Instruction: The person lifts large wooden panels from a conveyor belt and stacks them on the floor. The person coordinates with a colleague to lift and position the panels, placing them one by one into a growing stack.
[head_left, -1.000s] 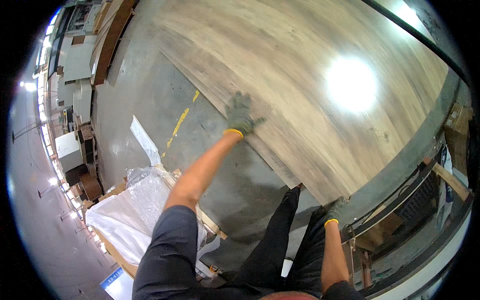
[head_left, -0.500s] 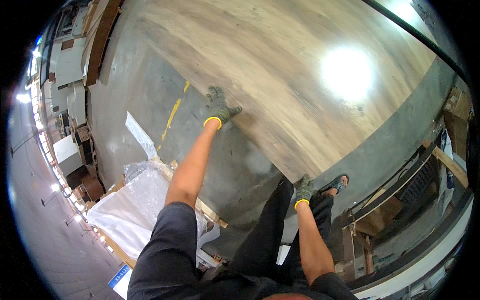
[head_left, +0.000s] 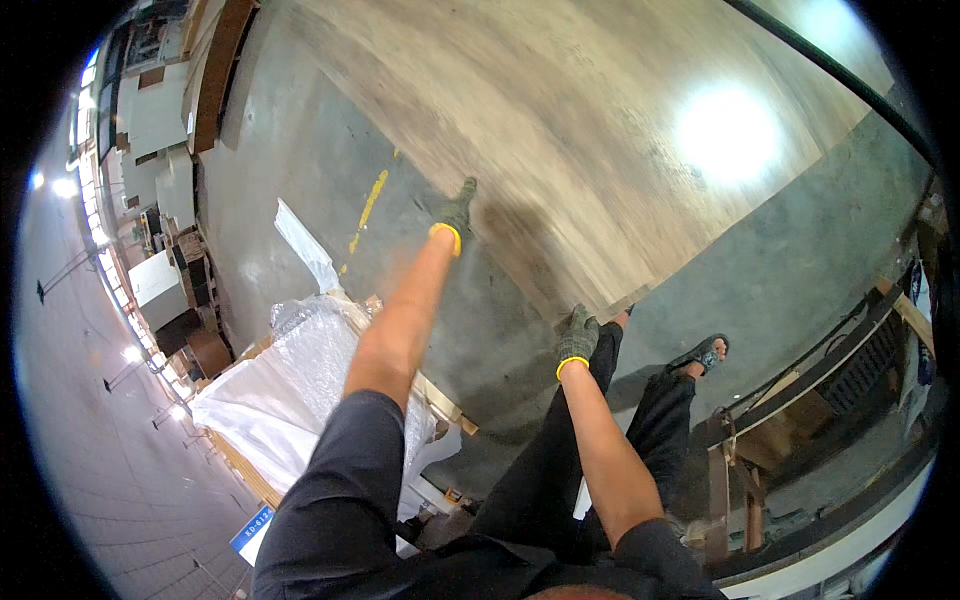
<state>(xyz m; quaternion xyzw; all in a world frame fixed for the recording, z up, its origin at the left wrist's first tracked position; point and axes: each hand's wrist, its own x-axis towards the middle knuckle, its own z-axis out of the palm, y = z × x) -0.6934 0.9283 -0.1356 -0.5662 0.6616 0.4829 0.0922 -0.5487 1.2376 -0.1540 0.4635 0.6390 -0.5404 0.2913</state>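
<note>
Nearest, the corner of the large wood-grain panel (head_left: 560,120) is grasped by the gloved right hand (head_left: 578,335), its fingertips partly hidden at the edge. One foot is partly covered by that corner, so the near end is judged to be raised off the concrete floor (head_left: 780,270). Farther along, the panel's left edge appears to be gripped by the gloved left hand (head_left: 455,208), with most of its fingers out of sight. The panel is spread ahead of the person, past a yellow floor line (head_left: 370,210) on its left, and its far end is cut off by the upper rim of the view. As judged here, a two-handed hold has been taken and the handling is under way; release has not yet been made.
</note>
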